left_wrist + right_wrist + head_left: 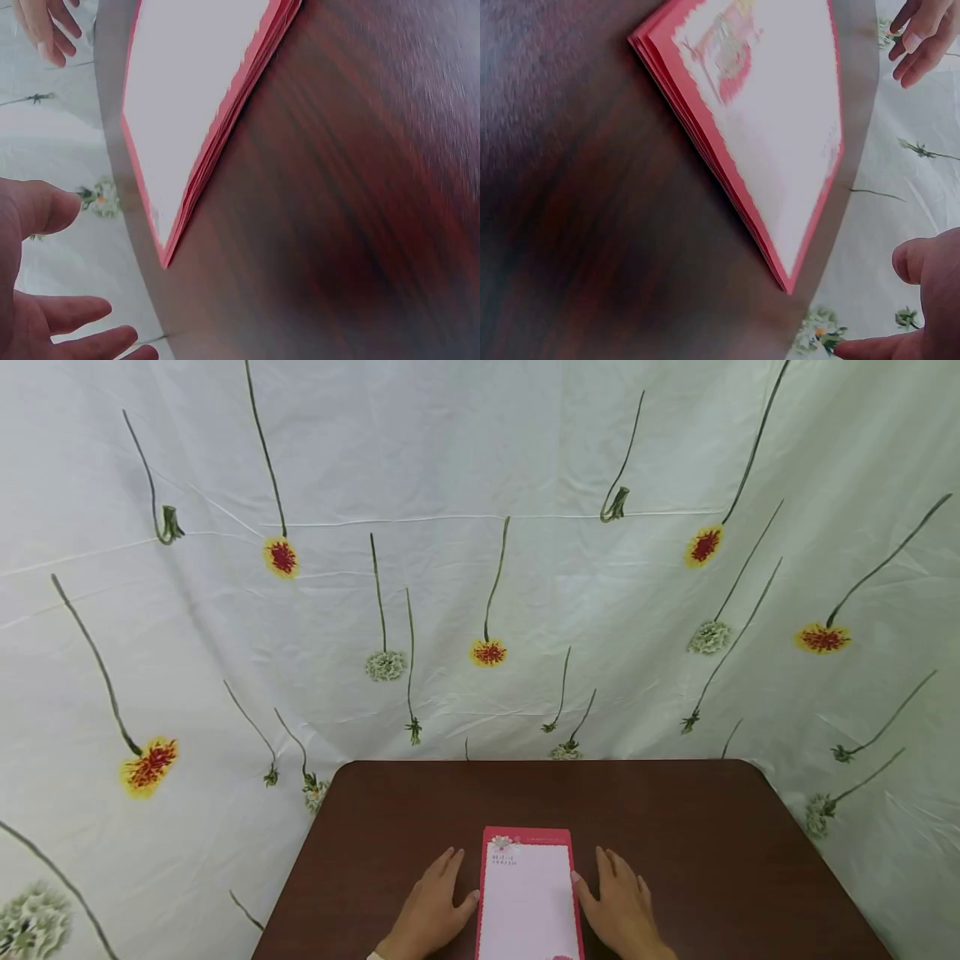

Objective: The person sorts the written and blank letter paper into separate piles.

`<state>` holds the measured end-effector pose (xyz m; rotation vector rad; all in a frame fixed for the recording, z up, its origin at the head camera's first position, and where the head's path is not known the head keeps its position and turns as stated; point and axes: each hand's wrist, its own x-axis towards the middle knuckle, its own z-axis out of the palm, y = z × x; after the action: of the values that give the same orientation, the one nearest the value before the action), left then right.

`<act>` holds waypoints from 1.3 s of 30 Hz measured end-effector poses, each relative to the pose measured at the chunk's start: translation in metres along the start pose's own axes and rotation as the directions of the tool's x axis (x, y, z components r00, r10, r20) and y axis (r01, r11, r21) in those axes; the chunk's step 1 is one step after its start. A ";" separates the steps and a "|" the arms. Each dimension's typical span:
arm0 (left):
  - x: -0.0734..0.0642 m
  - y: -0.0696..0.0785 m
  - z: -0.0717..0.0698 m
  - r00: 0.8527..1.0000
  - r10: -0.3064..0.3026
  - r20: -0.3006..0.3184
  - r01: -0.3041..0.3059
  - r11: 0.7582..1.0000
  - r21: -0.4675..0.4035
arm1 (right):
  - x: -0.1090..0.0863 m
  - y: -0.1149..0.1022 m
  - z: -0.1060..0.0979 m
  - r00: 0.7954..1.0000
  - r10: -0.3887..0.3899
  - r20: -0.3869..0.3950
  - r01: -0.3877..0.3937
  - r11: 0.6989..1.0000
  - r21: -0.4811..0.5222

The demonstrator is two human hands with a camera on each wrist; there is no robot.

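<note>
Between the table's (390,835) left and right edges: red-bordered paper stack (527,902). Likely light, bendy, sheets may slide; best pinched at both long sides. Left hand (429,906), right hand (621,906) alongside, fingers extended, empty.

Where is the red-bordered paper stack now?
In the head view, the paper stack lies at bottom centre on the table, between the left hand and right hand.

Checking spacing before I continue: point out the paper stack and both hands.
Paper stack (528,902), head view: white middle of its top.
Left hand (431,907), head view: back of the hand.
Right hand (624,907), head view: back of the hand.
</note>
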<state>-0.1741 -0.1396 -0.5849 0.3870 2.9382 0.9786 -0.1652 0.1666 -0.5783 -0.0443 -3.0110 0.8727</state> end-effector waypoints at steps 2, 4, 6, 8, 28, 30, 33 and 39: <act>0.001 0.002 0.004 1.000 -0.003 0.021 0.003 1.000 -0.004 | 0.000 0.000 0.005 1.000 0.009 0.006 -0.009 1.000 0.002; 0.002 0.003 0.008 0.999 -0.012 0.042 0.013 1.000 -0.009 | -0.001 0.001 0.009 1.000 0.019 0.010 -0.019 1.000 0.007; 0.003 0.003 0.011 0.998 -0.029 0.060 0.030 0.999 -0.022 | -0.001 0.001 0.013 1.000 0.023 0.010 -0.023 1.000 0.009; 0.004 0.003 0.014 0.997 -0.043 0.070 0.045 0.998 -0.034 | -0.002 0.001 0.017 0.999 0.030 0.012 -0.030 1.000 0.008; 0.000 -0.008 0.040 0.974 -0.099 0.203 0.108 0.993 -0.037 | -0.002 0.004 0.041 0.991 0.091 0.100 -0.085 0.994 -0.065; 0.000 -0.008 0.042 0.971 -0.107 0.213 0.116 0.993 -0.031 | -0.003 0.003 0.042 0.991 0.088 0.101 -0.081 0.994 -0.068; 0.000 -0.007 0.043 0.970 -0.107 0.220 0.117 0.993 -0.030 | -0.006 0.001 0.044 0.993 0.067 0.093 -0.061 0.996 -0.067; -0.001 -0.004 0.045 0.972 -0.108 0.211 0.113 0.993 -0.015 | -0.008 -0.002 0.046 0.993 0.077 0.088 -0.070 0.995 -0.078</act>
<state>-0.1702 -0.1163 -0.6238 0.3014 2.7224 0.9025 -0.1577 0.1402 -0.6166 -0.1194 -3.1450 0.7879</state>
